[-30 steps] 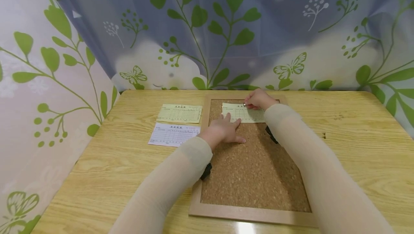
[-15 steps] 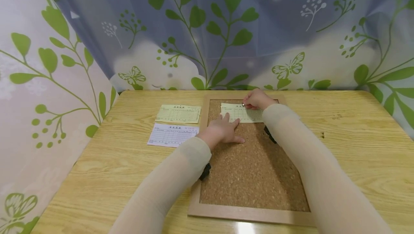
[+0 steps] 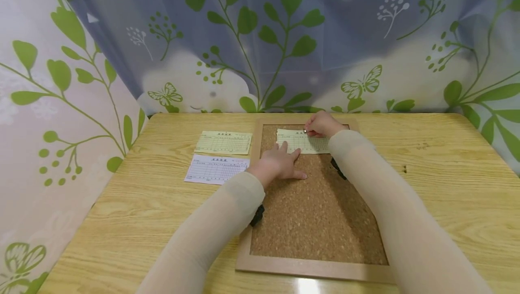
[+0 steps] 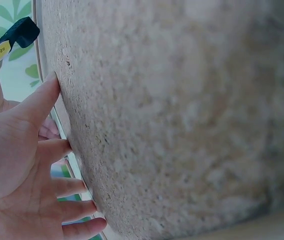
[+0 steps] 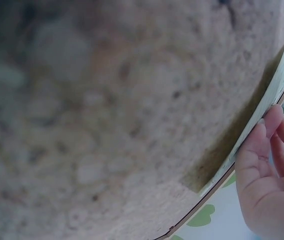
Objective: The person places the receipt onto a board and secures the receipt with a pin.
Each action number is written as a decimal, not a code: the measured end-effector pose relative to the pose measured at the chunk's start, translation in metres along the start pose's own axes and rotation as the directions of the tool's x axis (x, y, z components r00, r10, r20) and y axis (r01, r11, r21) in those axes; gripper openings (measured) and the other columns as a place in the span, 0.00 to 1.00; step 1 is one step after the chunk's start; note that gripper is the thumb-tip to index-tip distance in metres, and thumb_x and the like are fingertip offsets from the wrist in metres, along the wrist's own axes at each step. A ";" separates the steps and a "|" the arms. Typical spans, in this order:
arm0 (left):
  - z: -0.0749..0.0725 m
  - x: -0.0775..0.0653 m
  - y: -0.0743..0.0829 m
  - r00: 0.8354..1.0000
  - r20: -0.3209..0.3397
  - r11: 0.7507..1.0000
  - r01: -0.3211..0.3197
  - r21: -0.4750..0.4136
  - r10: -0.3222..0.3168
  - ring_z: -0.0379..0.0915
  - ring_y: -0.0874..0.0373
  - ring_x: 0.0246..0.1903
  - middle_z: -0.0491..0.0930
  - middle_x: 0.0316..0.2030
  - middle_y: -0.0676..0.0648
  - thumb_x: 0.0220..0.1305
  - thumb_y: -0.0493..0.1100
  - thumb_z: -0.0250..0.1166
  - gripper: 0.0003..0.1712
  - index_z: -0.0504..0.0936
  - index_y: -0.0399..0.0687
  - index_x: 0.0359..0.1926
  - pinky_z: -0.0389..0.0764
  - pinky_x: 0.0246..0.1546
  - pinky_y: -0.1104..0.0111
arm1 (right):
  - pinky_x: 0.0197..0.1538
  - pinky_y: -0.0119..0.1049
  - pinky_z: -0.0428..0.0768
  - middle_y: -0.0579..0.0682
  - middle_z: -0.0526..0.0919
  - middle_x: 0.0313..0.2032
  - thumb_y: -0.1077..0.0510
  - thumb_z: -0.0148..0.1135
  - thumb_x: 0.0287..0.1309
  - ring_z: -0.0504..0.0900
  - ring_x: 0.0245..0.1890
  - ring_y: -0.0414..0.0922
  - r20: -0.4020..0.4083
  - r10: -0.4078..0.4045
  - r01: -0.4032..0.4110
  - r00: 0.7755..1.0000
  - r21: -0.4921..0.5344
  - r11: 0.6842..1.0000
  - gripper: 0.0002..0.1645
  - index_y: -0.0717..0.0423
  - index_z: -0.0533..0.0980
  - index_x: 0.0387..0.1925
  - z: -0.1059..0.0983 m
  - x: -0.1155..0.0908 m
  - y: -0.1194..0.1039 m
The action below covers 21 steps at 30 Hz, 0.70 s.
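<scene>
A yellow printed form slip (image 3: 293, 139) lies near the top of a wood-framed cork board (image 3: 321, 212). With fingers spread, my left hand (image 3: 280, 163) rests on the board, its fingertips pressing the slip's lower left part. In the left wrist view, that hand (image 4: 27, 170) touches the cork with thumb and fingers. At the slip's top edge, my right hand (image 3: 322, 124) pinches a small shiny pin (image 3: 305, 131), mostly hidden by the fingers. The right wrist view shows the hand (image 5: 269, 175) with fingertips together against the slip (image 5: 262, 107), whose near edge lifts slightly off the cork.
Left of the board, another yellow slip (image 3: 224, 143) and a white-lilac slip (image 3: 215, 170) lie on the wooden table (image 3: 134, 212). A leaf-patterned cloth (image 3: 345, 36) hangs behind the table. Dark devices (image 3: 257, 216) are strapped at the wrists.
</scene>
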<state>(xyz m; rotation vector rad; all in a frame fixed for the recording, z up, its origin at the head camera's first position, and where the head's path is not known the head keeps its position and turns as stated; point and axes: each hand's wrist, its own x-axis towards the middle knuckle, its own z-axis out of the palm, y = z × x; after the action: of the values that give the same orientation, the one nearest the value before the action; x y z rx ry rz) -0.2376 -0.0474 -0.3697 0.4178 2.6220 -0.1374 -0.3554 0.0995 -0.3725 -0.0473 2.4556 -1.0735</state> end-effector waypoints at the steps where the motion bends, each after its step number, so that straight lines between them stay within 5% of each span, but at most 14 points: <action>1: 0.000 0.000 0.000 1.000 -0.001 1.000 -0.001 0.000 0.001 0.38 0.43 0.70 0.37 0.72 0.42 0.59 0.74 0.45 0.47 0.42 0.65 0.73 0.55 0.63 0.52 | 0.31 0.35 0.74 0.50 0.79 0.27 0.62 0.52 0.66 0.76 0.26 0.41 0.001 -0.005 0.005 1.000 0.003 1.000 0.12 0.65 0.77 0.45 0.000 -0.001 0.000; 21: 0.002 0.002 0.000 1.000 -0.004 1.000 0.004 -0.006 -0.004 0.37 0.44 0.70 0.36 0.72 0.42 0.59 0.75 0.44 0.47 0.42 0.65 0.73 0.55 0.63 0.52 | 0.28 0.33 0.74 0.49 0.78 0.24 0.63 0.53 0.65 0.76 0.23 0.39 -0.011 0.009 -0.009 1.000 -0.003 1.000 0.10 0.65 0.77 0.43 0.001 0.004 0.002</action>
<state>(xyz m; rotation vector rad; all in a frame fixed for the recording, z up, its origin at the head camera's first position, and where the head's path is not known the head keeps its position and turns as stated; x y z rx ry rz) -0.2389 -0.0469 -0.3723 0.4108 2.6271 -0.1304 -0.3582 0.0989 -0.3760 -0.0318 2.4655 -1.0689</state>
